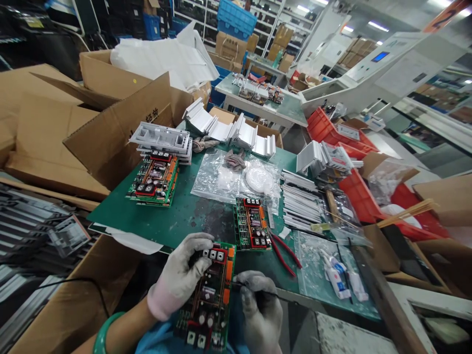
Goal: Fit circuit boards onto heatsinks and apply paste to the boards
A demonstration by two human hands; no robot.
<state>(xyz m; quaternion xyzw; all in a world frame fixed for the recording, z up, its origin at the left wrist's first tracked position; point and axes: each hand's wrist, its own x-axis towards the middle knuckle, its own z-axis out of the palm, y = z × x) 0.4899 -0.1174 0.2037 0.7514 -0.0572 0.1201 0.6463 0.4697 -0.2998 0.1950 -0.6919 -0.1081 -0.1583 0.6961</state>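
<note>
A white glove covers my left hand (180,275), whose fingers and thumb pinch the upper left edge of a green circuit board (208,295) with orange connectors. The board is tilted upright in front of my body. To its right is my gloved right hand (260,307), fingers curled around a thin dark tool (241,283) whose tip points at the board's right edge. Another circuit board (253,223) lies on the green table just beyond, beside red-handled pliers (285,253). More boards are stacked (155,179) at the left of the table.
Grey plastic housings (160,137) stand behind the board stack. Plastic bags (236,177), metal strips (300,199) and glue tubes (336,278) lie on the green table (177,223). Open cardboard boxes (121,132) flank the left, red crates (359,191) the right.
</note>
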